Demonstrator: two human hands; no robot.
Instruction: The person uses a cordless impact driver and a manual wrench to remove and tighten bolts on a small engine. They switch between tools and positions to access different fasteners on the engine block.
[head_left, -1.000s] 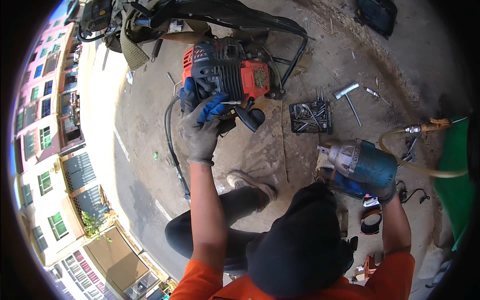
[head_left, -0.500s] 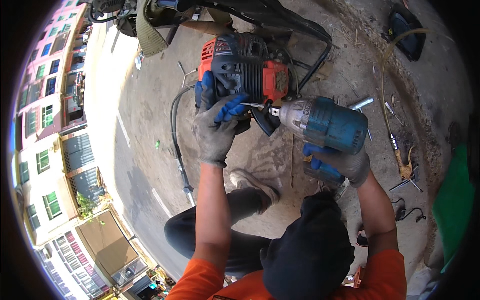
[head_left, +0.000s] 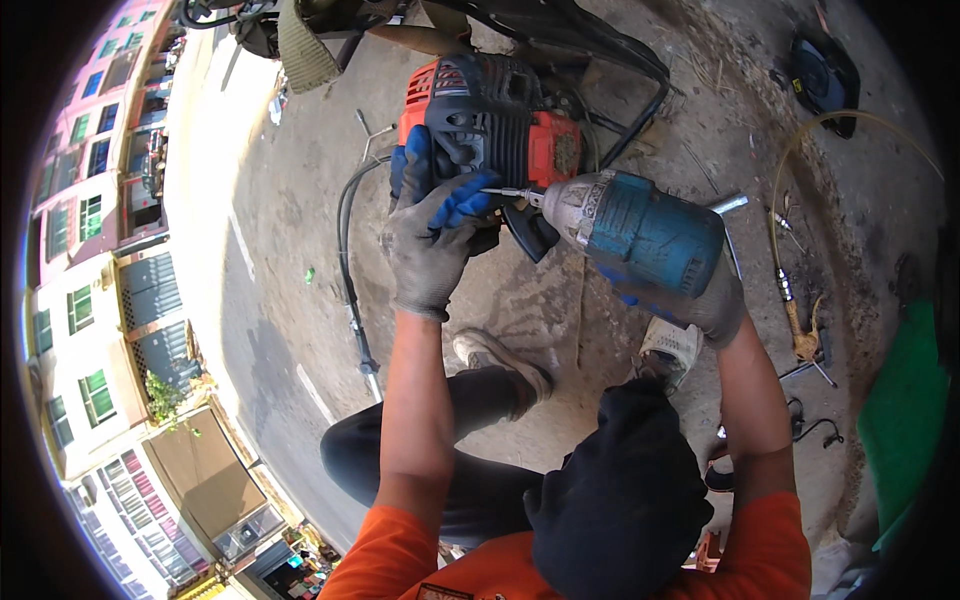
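A small red-and-black engine (head_left: 490, 125) with cooling fins lies on the ground ahead of me. My left hand (head_left: 430, 240), in a grey glove with blue fingers, grips its left lower side. The index finger stretches up along the housing, and the thumb lies by the tip of a thin metal bit (head_left: 515, 192). That bit sits in a teal-and-grey impact driver (head_left: 655, 235), held nearly level. My gloved right hand (head_left: 705, 305) is closed round the driver's handle, mostly hidden under its body. The bit's exact contact point is covered by the thumb.
A black frame (head_left: 640, 60) stands beyond the engine. A dark hose (head_left: 345, 250) runs down its left. To the right lie an air hose with a blow gun (head_left: 800, 335), a silver tool (head_left: 730, 203), a black cover (head_left: 825, 75) and a green sheet (head_left: 905, 420).
The driver has tilted and shifted slightly left, and its lower end is now hidden, uncovering a shoe. My left hand stays at the engine with the bit near its thumb.
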